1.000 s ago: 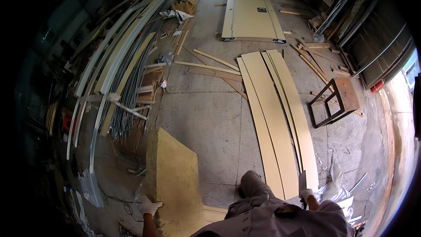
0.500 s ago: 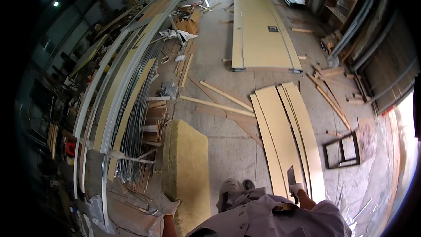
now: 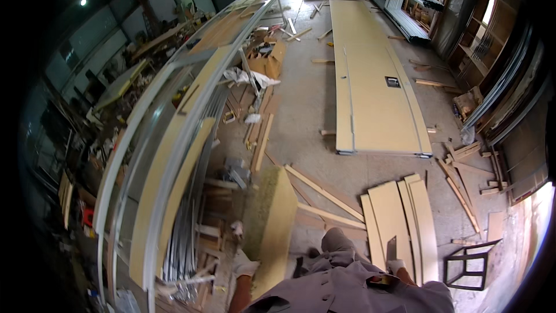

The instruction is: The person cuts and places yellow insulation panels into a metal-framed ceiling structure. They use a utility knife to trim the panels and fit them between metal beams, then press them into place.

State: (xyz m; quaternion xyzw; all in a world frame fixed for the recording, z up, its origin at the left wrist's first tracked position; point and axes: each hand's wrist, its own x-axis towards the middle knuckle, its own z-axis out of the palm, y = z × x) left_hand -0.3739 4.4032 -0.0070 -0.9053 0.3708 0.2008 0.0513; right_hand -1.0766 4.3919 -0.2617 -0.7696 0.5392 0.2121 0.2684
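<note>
A thick yellow slab of fibrous insulation [image 3: 277,229] stands tilted at my left side, its rough side face turned to the left. My left hand [image 3: 245,264], in a white glove, is closed on the slab's left edge near its lower end; some fingers are hidden. On my right, my gloved right hand [image 3: 397,266] is closed round the handle of a broad-bladed hand tool [image 3: 392,248], blade pointing up and away. Whether it is a saw or a knife I cannot tell. Beneath the tool lie long cream panel strips [image 3: 385,211], side by side on the floor.
Long metal frames [image 3: 204,75] and strips run along the left. A large cream panel [image 3: 368,93] lies ahead. Wooden battens [image 3: 324,188] cross the floor between. A dark square frame [image 3: 467,266] stands at right, near scattered timber [image 3: 460,194]. A cardboard box [image 3: 267,61] sits farther off.
The view has tilted up and shifted. I and the slab have moved forward, and its far end now reaches the battens. Both hands keep their holds.
</note>
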